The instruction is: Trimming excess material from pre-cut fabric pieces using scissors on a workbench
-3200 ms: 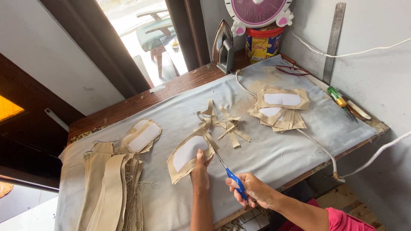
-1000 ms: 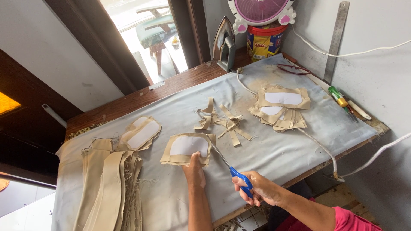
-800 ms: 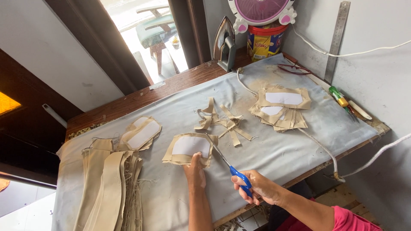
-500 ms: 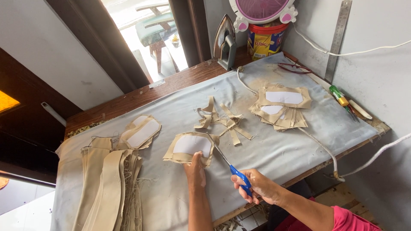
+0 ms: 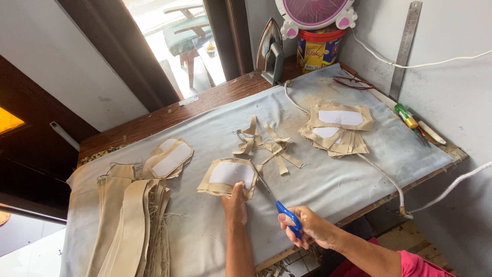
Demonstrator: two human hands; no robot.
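- The left hand (image 5: 235, 201) lies flat, fingers pressing down the near edge of a small stack of tan fabric pieces (image 5: 228, 177) topped by a white pattern shape; it grasps nothing, only pins the stack to the grey cloth-covered table (image 5: 328, 184).
- The right hand (image 5: 307, 225) is closed around the blue handles of a pair of scissors (image 5: 277, 202), whose blades point up and left, their tips at the right edge of that stack.
- Just beyond the stack lies a loose heap of trimmed tan strips (image 5: 266, 146).
- Farther right, a bigger pile of tan pieces (image 5: 338, 131) with white shapes on top sits by a white cord (image 5: 382, 177) that runs off the table's front edge.
- To the left rests another tan piece with a white shape (image 5: 168, 160), and beside it a bundle of long tan bands (image 5: 130, 225).
- At the far edge stand an upright iron (image 5: 270, 50), a red and yellow tub (image 5: 319, 48) and a pink fan (image 5: 315, 11).
- A metal ruler (image 5: 406, 48) leans on the wall at the right, with a green and yellow tool (image 5: 406, 116) below it.
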